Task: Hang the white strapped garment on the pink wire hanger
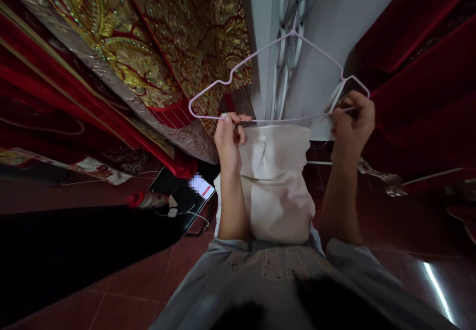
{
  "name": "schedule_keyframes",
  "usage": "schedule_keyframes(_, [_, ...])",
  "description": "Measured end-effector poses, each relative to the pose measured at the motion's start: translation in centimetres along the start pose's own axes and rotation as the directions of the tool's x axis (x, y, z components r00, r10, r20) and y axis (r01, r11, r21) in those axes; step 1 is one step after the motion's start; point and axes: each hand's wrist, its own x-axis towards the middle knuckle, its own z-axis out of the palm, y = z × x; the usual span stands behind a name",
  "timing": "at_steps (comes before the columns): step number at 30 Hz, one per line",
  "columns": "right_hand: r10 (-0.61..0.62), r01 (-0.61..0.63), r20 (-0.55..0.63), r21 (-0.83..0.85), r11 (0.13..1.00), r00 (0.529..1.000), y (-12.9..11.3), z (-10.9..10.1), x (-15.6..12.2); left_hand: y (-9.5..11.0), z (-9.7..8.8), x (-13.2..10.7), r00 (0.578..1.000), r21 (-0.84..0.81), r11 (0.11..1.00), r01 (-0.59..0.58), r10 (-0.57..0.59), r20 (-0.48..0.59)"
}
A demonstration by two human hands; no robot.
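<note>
A pale lilac clothes hanger [260, 51] is held out level in front of me. My left hand [229, 139] pinches its lower bar toward the left end, thumb and forefinger together. At the right end, my right hand [353, 122] has its fingers closed around the lower bar, close to a white strap [337, 94] looped over the hanger's right shoulder. Whether those fingers also grip the strap, I cannot tell. Beneath the bar hangs a cream garment [278, 191], its top edge just under the hanger and its lower part against my body.
Gold-and-red beaded garments [148, 67] hang on the left, dark red ones [420, 82] on the right. A white metal grille [284, 57] stands behind the hanger. On a black bench [148, 226] lie a lit phone [203, 187], a red-capped bottle [148, 200] and a white charger [172, 212].
</note>
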Motion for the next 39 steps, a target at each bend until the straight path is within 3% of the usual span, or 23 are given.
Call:
schedule_keyframes(5, [0.110, -0.096, 0.189, -0.079, 0.992, 0.976, -3.4, -1.0, 3.4, 0.0, 0.0, -0.1, 0.999, 0.032, 0.999, 0.033, -0.032, -0.032])
schedule_keyframes(9, [0.188, -0.180, 0.167, -0.064, 0.982, 0.968, -6.1, -1.5, 3.1, -0.4, -0.1, 0.0, 1.000, 0.017, 1.000, 0.009, -0.009, -0.006])
schedule_keyframes(13, [0.199, -0.194, 0.148, -0.047, 0.980, 0.969, -5.8, -1.8, 2.2, -0.8, -0.4, 0.1, 0.999, -0.016, 0.999, -0.039, 0.040, 0.029])
schedule_keyframes(18, [0.093, -0.111, 0.155, 0.111, 0.988, 0.983, -5.4, 0.1, 2.2, -0.7, -0.7, 0.3, 1.000, 0.012, 1.000, -0.025, 0.024, 0.014])
schedule_keyframes(20, [0.031, -0.045, 0.087, 0.162, 0.986, 0.996, -4.7, 0.7, 3.1, -0.6, -0.7, 0.3, 1.000, 0.025, 1.000, -0.003, 0.003, 0.004])
schedule_keyframes(23, [-0.040, 0.061, -0.147, 0.141, 0.988, 0.988, -1.6, 0.2, 4.9, -0.7, -0.5, 0.1, 1.000, -0.010, 1.000, -0.009, 0.009, 0.030])
schedule_keyframes(25, [-0.081, 0.114, -0.294, 0.099, 0.988, 0.952, 1.6, -0.9, 5.6, -0.7, -0.3, 0.0, 0.999, -0.031, 0.999, -0.009, 0.010, 0.033])
schedule_keyframes(27, [-0.094, 0.161, -0.457, 0.109, 0.981, 0.884, 4.5, -1.9, 5.2, -0.8, -0.2, 0.0, 1.000, -0.035, 0.999, 0.007, -0.006, 0.015])
schedule_keyframes(30, [-0.121, 0.236, -0.578, 0.128, 0.963, 0.807, 6.2, -2.3, 3.1, -1.0, -0.1, 0.0, 1.000, -0.030, 0.999, 0.026, -0.026, 0.002])
schedule_keyframes(31, [-0.144, 0.268, -0.571, 0.138, 0.953, 0.808, 5.9, -2.1, 2.2, -1.0, -0.1, 0.0, 1.000, -0.028, 0.999, 0.028, -0.028, 0.008])
schedule_keyframes(33, [-0.213, 0.313, -0.457, 0.154, 0.937, 0.863, 4.1, -1.1, 0.5, -1.1, -0.2, 0.0, 0.999, -0.027, 0.999, 0.025, -0.024, 0.023])
schedule_keyframes(35, [-0.262, 0.290, -0.192, 0.134, 0.948, 0.946, 2.0, 0.1, -0.8, -1.2, -0.2, 0.0, 0.999, -0.021, 1.000, 0.018, -0.017, 0.034])
schedule_keyframes(36, [-0.257, 0.262, -0.053, 0.114, 0.958, 0.965, 1.1, 0.8, -1.3, -1.3, -0.3, -0.1, 0.999, -0.016, 1.000, 0.013, -0.013, 0.037])
schedule_keyframes(37, [-0.236, 0.230, 0.059, 0.096, 0.968, 0.970, 0.4, 1.4, -1.9, -1.5, -0.3, -0.2, 0.999, -0.011, 1.000, 0.009, -0.009, 0.042])
schedule_keyframes(39, [-0.181, 0.170, 0.159, 0.076, 0.982, 0.971, -0.2, 2.6, -3.0, -1.8, -0.5, -0.3, 0.999, 0.000, 1.000, -0.001, 0.001, 0.049])
